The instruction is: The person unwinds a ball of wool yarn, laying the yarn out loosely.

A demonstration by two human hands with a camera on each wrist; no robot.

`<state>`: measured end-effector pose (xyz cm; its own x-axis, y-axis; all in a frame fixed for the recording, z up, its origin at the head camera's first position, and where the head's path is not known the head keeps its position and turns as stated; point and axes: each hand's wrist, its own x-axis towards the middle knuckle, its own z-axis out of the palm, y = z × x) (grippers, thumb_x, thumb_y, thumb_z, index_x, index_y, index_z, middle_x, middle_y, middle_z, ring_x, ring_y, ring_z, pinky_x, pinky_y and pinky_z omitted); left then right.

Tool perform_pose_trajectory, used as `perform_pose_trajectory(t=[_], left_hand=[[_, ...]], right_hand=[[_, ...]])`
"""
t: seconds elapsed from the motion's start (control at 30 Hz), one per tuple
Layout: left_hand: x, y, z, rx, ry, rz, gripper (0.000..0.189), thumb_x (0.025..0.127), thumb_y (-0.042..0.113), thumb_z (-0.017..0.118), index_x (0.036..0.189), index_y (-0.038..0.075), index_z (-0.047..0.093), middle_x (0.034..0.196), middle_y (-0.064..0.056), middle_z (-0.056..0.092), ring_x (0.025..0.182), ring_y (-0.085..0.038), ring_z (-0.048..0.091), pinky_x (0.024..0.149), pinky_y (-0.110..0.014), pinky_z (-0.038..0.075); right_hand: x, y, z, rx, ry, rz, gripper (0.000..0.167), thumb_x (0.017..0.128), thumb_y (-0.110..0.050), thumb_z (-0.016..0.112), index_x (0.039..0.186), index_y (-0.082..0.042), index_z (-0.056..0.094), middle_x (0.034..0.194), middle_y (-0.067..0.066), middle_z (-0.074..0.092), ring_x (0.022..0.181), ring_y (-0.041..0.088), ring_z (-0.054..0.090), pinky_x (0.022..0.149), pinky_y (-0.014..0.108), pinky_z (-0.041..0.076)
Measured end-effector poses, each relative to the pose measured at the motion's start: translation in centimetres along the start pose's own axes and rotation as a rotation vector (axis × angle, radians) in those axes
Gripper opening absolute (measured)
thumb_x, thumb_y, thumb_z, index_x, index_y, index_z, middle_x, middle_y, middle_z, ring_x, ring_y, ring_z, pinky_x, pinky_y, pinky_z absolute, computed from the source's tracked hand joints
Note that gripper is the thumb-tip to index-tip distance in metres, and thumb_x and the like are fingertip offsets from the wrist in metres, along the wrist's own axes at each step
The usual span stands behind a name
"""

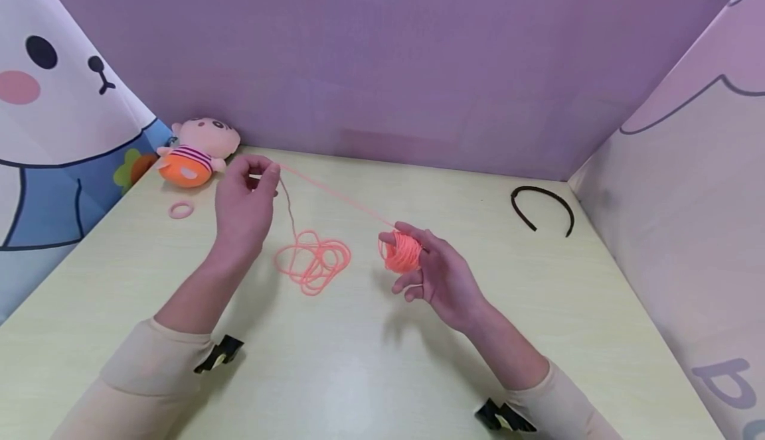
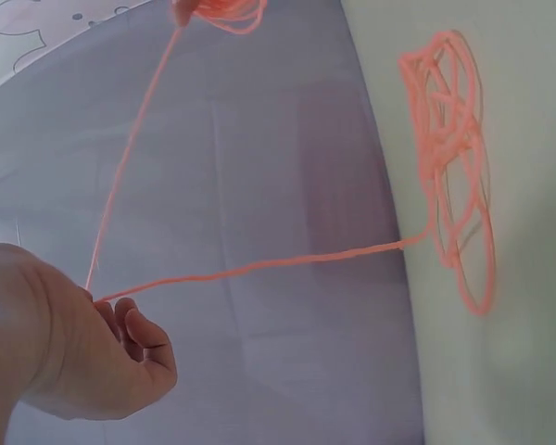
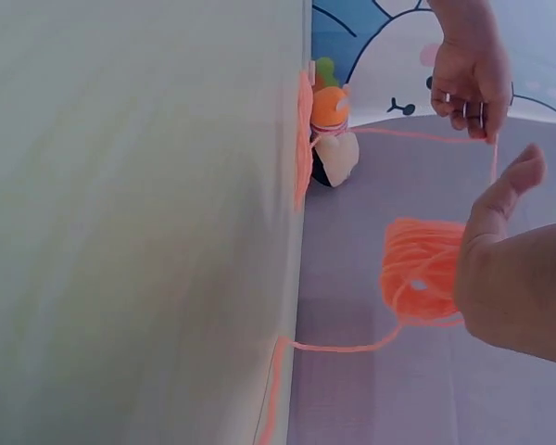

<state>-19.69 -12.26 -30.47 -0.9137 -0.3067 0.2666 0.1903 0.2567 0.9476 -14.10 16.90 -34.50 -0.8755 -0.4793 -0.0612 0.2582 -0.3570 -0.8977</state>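
My left hand (image 1: 245,201) pinches a strand of coral-pink yarn, raised above the table at the left. From its fingertips one length drops to a loose, looped heap of yarn (image 1: 312,262) on the table. Another length runs taut across to my right hand (image 1: 451,281), which holds a wound bundle of the same yarn (image 1: 402,252) about its fingers. In the right wrist view the bundle (image 3: 422,269) shows beside my raised thumb, and a tail of yarn (image 3: 338,349) trails from it to the table. The fingers inside the bundle are partly hidden.
A plush doll (image 1: 200,151) in orange and stripes leans at the back left corner, with a pink ring (image 1: 181,210) in front of it. A black headband (image 1: 546,193) lies at the back right. Purple cloth (image 1: 382,62) rises behind the table.
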Motion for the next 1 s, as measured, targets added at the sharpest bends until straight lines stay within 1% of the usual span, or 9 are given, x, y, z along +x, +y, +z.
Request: perform_pose_trajectory(t=[0.17,0.3,0.43,0.53,0.63,0.7,0.8,0.9,1.0], left_hand=[[-0.1,0.2,-0.1,-0.019,0.013,-0.005,0.025,0.104,0.025,0.058,0.116,0.003,0.058,0.104,0.001,0.055,0.084,-0.015,0.056,0.068,-0.025,0.046],[0.0,0.1,-0.2,-0.008,0.021,-0.018,0.026,0.105,0.026,0.057,0.118,0.003,0.058,0.105,0.001,0.054,0.085,-0.014,0.055,0.069,-0.024,0.046],[0.3,-0.3,-0.2,0.026,0.014,-0.045,0.026,0.105,0.026,0.055,0.118,0.005,0.058,0.108,0.000,0.052,0.089,-0.015,0.051,0.074,-0.026,0.044],[0.3,-0.7,0.1,0.043,-0.038,-0.056,0.025,0.104,0.024,0.056,0.119,0.004,0.058,0.110,-0.002,0.052,0.094,-0.017,0.048,0.076,-0.028,0.042],[0.0,-1.0,0.7,0.061,-0.120,-0.042,0.025,0.102,0.018,0.058,0.121,0.002,0.057,0.113,-0.006,0.055,0.099,-0.021,0.048,0.079,-0.031,0.043],[-0.4,-1.2,1.2,0.083,-0.193,-0.004,0.023,0.101,0.014,0.059,0.120,0.001,0.058,0.113,-0.010,0.058,0.100,-0.024,0.050,0.081,-0.033,0.044],[-1.2,-1.4,2.1,0.124,-0.355,0.059,0.016,0.099,0.012,0.061,0.113,0.003,0.062,0.109,-0.011,0.062,0.099,-0.025,0.055,0.080,-0.037,0.047],[-2.5,-1.4,3.1,0.144,-0.537,0.113,0.009,0.098,0.014,0.067,0.105,0.009,0.067,0.103,-0.006,0.066,0.096,-0.024,0.060,0.077,-0.038,0.050],[-3.8,-1.4,4.1,0.143,-0.656,0.148,0.007,0.095,0.017,0.072,0.100,0.014,0.069,0.097,0.000,0.068,0.091,-0.021,0.062,0.073,-0.038,0.052]], right_hand=[[-0.1,0.0,0.1,0.027,0.096,-0.009,0.053,0.108,-0.036,0.029,0.159,-0.020,0.026,0.158,0.008,0.037,0.070,0.017,0.071,0.058,0.023,0.055],[-0.1,-0.1,-0.1,0.079,0.133,-0.049,0.053,0.108,-0.037,0.028,0.157,-0.019,0.029,0.156,0.006,0.039,0.071,0.016,0.071,0.058,0.023,0.054],[-0.1,-0.1,-0.3,0.148,0.134,-0.097,0.049,0.109,-0.036,0.028,0.153,-0.016,0.034,0.153,0.006,0.046,0.071,0.016,0.070,0.057,0.023,0.052],[-0.1,-0.1,-0.4,0.177,0.098,-0.119,0.048,0.109,-0.035,0.027,0.151,-0.013,0.034,0.150,0.006,0.050,0.070,0.017,0.070,0.057,0.023,0.052],[0.0,0.0,-0.4,0.187,0.050,-0.131,0.050,0.109,-0.035,0.024,0.152,-0.011,0.031,0.147,0.004,0.052,0.071,0.018,0.070,0.057,0.023,0.052],[-0.1,0.0,-0.4,0.194,0.015,-0.137,0.050,0.109,-0.036,0.022,0.152,-0.011,0.030,0.146,0.003,0.053,0.071,0.018,0.070,0.058,0.023,0.051],[-0.1,0.1,-0.5,0.217,-0.042,-0.142,0.051,0.109,-0.038,0.021,0.151,-0.011,0.032,0.146,0.004,0.052,0.073,0.019,0.071,0.058,0.024,0.051],[-0.1,0.2,-0.5,0.245,-0.109,-0.149,0.054,0.109,-0.042,0.025,0.153,-0.012,0.033,0.151,0.007,0.047,0.077,0.021,0.072,0.060,0.025,0.053],[-0.2,0.2,-0.4,0.265,-0.174,-0.156,0.059,0.108,-0.046,0.025,0.156,-0.011,0.030,0.156,0.009,0.041,0.081,0.024,0.073,0.062,0.027,0.056]])
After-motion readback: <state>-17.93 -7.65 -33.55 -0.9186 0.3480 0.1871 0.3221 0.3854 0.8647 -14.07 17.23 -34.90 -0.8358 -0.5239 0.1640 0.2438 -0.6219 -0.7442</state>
